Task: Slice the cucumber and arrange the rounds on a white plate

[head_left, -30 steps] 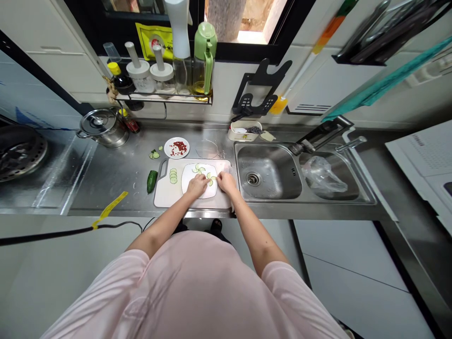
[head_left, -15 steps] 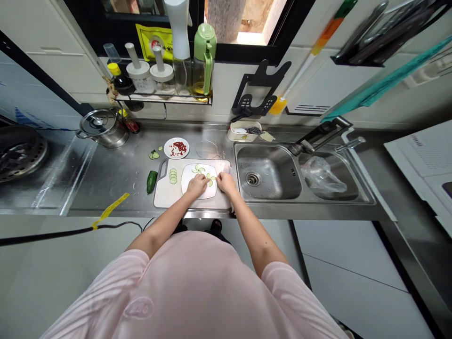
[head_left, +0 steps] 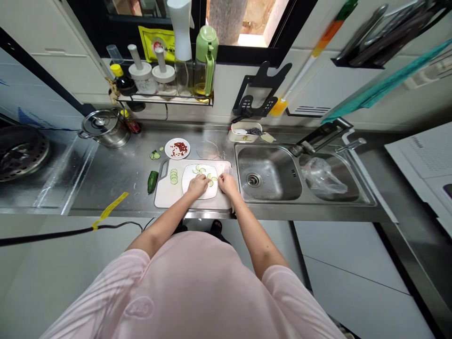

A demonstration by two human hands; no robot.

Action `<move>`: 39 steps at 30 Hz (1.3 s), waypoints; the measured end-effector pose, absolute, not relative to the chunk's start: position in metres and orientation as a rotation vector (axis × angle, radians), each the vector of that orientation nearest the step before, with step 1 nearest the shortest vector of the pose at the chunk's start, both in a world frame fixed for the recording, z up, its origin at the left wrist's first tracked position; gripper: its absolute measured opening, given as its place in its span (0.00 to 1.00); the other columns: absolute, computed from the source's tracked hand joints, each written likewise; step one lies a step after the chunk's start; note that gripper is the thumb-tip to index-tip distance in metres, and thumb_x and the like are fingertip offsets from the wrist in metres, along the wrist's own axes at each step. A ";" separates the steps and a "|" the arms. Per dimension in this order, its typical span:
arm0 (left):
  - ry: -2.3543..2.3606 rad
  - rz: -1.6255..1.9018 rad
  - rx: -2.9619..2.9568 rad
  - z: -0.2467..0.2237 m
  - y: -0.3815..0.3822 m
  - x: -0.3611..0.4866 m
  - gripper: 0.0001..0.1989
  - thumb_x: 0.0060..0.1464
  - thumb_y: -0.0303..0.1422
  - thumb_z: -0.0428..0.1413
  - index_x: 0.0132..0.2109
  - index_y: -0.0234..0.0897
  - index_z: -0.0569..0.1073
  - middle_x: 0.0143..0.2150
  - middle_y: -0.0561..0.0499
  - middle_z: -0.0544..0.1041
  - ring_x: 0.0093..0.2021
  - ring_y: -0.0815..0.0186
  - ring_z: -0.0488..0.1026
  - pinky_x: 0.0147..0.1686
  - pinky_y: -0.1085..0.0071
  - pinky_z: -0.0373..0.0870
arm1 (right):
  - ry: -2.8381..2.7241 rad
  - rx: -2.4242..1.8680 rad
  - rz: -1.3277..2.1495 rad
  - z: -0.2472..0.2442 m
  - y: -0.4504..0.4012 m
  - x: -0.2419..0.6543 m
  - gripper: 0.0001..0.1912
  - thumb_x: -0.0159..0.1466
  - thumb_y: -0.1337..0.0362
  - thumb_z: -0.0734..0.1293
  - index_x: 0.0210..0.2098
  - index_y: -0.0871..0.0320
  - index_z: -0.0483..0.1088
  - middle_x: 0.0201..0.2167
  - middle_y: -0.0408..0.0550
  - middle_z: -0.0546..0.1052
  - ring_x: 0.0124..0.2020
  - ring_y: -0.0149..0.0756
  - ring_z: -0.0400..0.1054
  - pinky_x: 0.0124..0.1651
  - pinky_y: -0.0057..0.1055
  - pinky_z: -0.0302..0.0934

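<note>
My left hand (head_left: pixel 198 185) is over the white square plate (head_left: pixel 188 187), fingers bent together beside the thin cucumber slices (head_left: pixel 211 179) fanned on its right part. Anything between those fingers is too small to make out. At the plate's right edge, my right hand (head_left: pixel 228 183) has its fingers curled and pressed together, their contents hidden. More cucumber slices (head_left: pixel 199 169) form a fan at the back of the plate. Under the plate lies a pale cutting board (head_left: pixel 164 198), with a row of overlapping cucumber slices (head_left: pixel 173 176) on its left.
A cucumber piece (head_left: pixel 152 181) lies left of the board. Behind it are small cucumber scraps (head_left: pixel 154 154) and a white dish (head_left: pixel 168 151) of red bits. The sink (head_left: pixel 268 172) adjoins the board on the right; a steel pot (head_left: pixel 106 129) stands back left.
My left fingertips have drawn back very slightly from the right fan of slices. My right hand stays almost in place at the plate's edge. The whole view shifts a little.
</note>
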State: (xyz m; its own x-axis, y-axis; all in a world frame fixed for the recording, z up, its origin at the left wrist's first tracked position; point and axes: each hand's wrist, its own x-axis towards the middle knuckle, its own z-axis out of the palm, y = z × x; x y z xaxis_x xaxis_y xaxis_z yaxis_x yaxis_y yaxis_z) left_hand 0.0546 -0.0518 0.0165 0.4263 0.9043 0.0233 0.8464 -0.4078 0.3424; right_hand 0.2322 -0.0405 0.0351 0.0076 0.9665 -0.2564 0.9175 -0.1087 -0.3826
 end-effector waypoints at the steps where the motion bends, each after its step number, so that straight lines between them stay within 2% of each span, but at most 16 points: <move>1: 1.525 0.301 2.402 0.017 -0.053 0.054 0.16 0.59 0.29 0.46 0.49 0.44 0.74 0.43 0.46 0.71 0.46 0.61 0.63 0.38 0.69 0.63 | -2.005 -2.148 0.700 0.036 -0.042 0.233 0.15 0.65 0.61 0.56 0.42 0.57 0.71 0.40 0.51 0.76 0.40 0.37 0.67 0.40 0.28 0.56; 12: 1.545 0.268 2.392 0.022 -0.056 0.056 0.17 0.58 0.29 0.46 0.50 0.44 0.73 0.45 0.46 0.69 0.47 0.61 0.63 0.38 0.69 0.64 | -1.902 -2.028 0.713 0.040 -0.063 0.230 0.14 0.66 0.62 0.55 0.42 0.57 0.71 0.40 0.49 0.76 0.40 0.37 0.67 0.42 0.28 0.56; 23: 1.626 0.508 2.230 0.034 -0.080 0.043 0.16 0.59 0.30 0.47 0.50 0.43 0.73 0.45 0.47 0.70 0.47 0.62 0.65 0.42 0.69 0.66 | -1.848 -1.911 0.703 0.037 -0.083 0.235 0.15 0.64 0.61 0.56 0.40 0.57 0.71 0.36 0.48 0.76 0.36 0.36 0.67 0.39 0.28 0.56; 31: 2.049 0.704 1.894 0.027 -0.097 -0.022 0.14 0.58 0.32 0.47 0.46 0.38 0.73 0.43 0.46 0.73 0.45 0.61 0.68 0.47 0.67 0.64 | -1.808 -1.867 0.699 0.032 -0.095 0.246 0.15 0.63 0.60 0.55 0.38 0.57 0.72 0.36 0.48 0.76 0.36 0.37 0.68 0.38 0.28 0.56; 39: 2.436 0.513 1.588 0.026 -0.090 -0.058 0.13 0.54 0.39 0.51 0.44 0.38 0.71 0.41 0.43 0.74 0.46 0.54 0.69 0.45 0.60 0.61 | -1.782 -1.875 0.705 0.029 -0.100 0.246 0.15 0.63 0.59 0.55 0.38 0.57 0.72 0.35 0.49 0.76 0.35 0.37 0.68 0.38 0.28 0.57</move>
State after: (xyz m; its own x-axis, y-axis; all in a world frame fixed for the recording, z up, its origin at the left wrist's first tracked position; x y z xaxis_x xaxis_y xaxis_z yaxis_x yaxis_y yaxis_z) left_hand -0.0584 -0.0900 0.0258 -0.4088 0.9121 0.0301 0.8467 0.3668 0.3854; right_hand 0.2455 -0.0999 0.0291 0.0315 0.9981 -0.0531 0.7646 -0.0582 -0.6419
